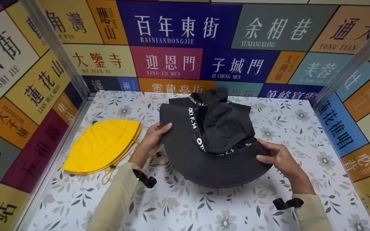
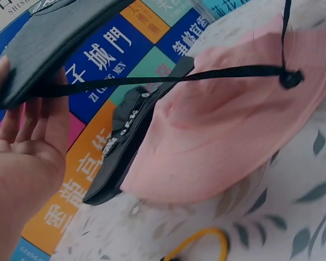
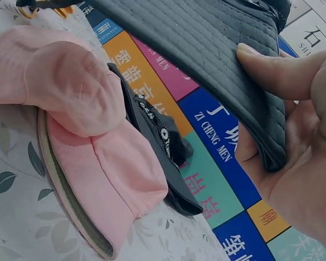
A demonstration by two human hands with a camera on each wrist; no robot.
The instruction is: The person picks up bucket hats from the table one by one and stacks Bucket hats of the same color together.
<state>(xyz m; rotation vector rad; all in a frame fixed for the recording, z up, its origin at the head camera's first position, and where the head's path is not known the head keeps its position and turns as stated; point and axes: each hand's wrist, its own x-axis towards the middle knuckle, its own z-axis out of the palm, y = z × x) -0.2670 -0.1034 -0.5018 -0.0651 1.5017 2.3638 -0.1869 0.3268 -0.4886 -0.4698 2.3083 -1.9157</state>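
A black wide-brimmed bucket hat [image 1: 217,173], with white lettering on the band inside it, is held up by both hands. My left hand [image 1: 151,138] pinches the brim at its left side, thumb on top and fingers beneath. At the right side, my right hand [image 1: 279,158] grips the brim the same way. A black cord [image 2: 119,81] with a toggle hangs from this hat in the left wrist view. Behind and below lies a pink hat [image 2: 217,136], hidden in the head view, resting against a second black hat [image 3: 160,138] with a lettered band.
A yellow bucket hat [image 1: 103,146] with a yellow cord lies on the left of the table [image 1: 178,205], which has a grey leaf-and-flower cover. Panels with coloured place-name signs [image 1: 178,24] stand at the back and both sides.
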